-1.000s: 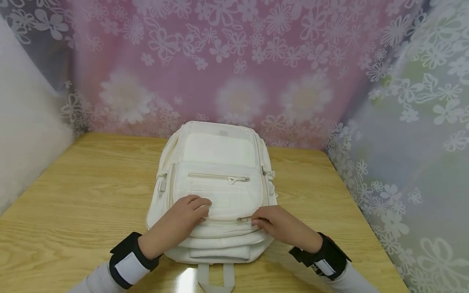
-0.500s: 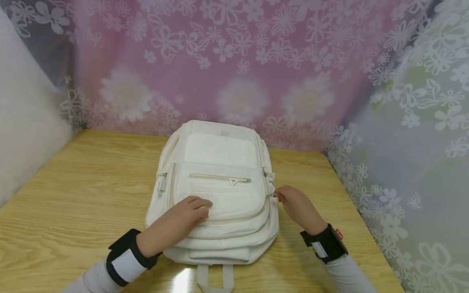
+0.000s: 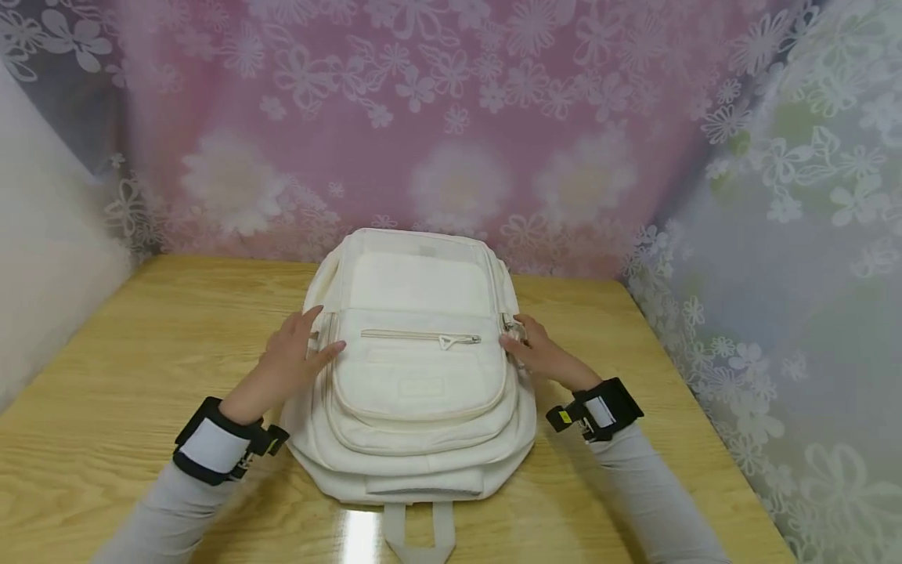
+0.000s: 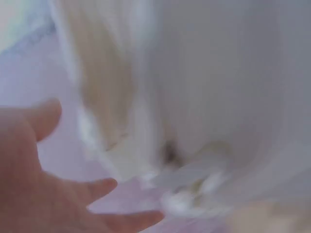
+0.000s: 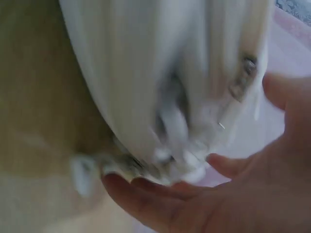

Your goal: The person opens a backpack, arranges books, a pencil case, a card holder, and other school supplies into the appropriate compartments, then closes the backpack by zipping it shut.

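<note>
A cream-white backpack (image 3: 423, 368) lies on its back on the table, its top handle (image 3: 420, 540) pointing toward me. A short zipper (image 3: 405, 335) with a triangular pull (image 3: 456, 341) crosses its front. At the left side of the bag is my left hand (image 3: 285, 360), fingers spread and thumb over the front edge. My right hand (image 3: 546, 354) is at the opposite side, near the side zipper pulls, with thumb and fingers apart. Blur in both wrist views hides whether the fingertips press the cloth; the left wrist view shows spread fingers (image 4: 99, 191).
The wood-grain table (image 3: 176, 329) extends around the bag. A pink floral curtain (image 3: 451, 117) hangs behind it, and a pale floral one (image 3: 796, 258) on the right. A plain white surface (image 3: 56, 251) borders the left.
My right hand slid a zipper pull from the bag's lower front to its right side, then released it and moved farther up. My left hand moved from the front to the left side.
</note>
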`<act>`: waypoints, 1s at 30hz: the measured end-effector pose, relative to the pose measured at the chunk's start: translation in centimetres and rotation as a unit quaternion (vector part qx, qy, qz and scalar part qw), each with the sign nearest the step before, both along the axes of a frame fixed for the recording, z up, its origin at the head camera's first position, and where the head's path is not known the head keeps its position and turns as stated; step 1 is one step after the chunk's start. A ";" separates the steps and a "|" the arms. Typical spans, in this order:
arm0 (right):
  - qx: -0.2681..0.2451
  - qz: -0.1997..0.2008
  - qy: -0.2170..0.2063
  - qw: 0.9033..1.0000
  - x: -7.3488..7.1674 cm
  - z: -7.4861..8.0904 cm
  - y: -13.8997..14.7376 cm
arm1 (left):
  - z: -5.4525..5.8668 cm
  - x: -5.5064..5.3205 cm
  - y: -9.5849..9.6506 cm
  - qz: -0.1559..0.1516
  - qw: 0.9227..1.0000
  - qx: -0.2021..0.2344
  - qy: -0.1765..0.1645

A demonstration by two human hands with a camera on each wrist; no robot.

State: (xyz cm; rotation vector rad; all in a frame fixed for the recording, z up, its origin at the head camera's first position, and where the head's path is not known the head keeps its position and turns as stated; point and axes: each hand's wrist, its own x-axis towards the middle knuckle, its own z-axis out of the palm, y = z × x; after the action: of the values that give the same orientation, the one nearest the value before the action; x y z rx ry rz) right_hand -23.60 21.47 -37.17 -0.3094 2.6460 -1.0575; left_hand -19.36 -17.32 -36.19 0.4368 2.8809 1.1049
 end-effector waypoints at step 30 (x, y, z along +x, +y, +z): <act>0.019 -0.042 -0.043 0.998 2.7 -0.2 0.5 | -1.0 0.8 1.3 -0.078 0.990 0.016 -0.117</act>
State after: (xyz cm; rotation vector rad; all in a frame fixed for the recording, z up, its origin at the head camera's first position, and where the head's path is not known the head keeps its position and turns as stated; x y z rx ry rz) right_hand -20.90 21.94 -37.42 -0.1421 2.6189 -1.0205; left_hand -18.60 -16.00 -37.24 0.4876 2.5825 1.0987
